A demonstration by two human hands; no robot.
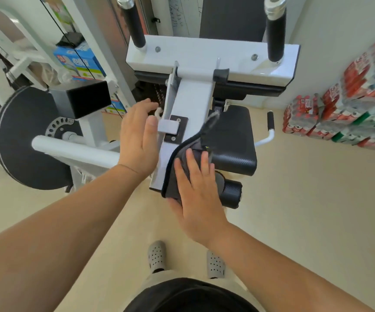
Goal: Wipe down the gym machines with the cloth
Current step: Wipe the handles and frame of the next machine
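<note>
At the near end of the machine's white beam (188,97), the dark grey cloth (187,144) is draped over the top and down the right side. One corner pokes up toward the black seat pad (231,140). The right grip (195,188) lies flat on the cloth with fingers straight, pressing it onto the beam and not curled round it. Its thumb sits at the cloth's near edge; can't tell if it hooks under. The left grip (140,140) is open, fingers straight, just beside the beam's left face, with the thumb near a small white tab (168,127). Contact with the beam is unclear.

Handling, as a judgement: the cloth looks soft, light and limp, so it will bunch or slide unless the palm is spread over its middle. Best hold is a flat palm at the centre, with the thumb catching the near hem. The beam is stiff painted metal and looks smooth, so the cloth should glide. The tab and the screwed black plate (177,129) could snag it.

Also in view are a black roller (231,193) below the seat, a black disc (26,136) on the left, and stacked bottle packs (350,104) on the right.
</note>
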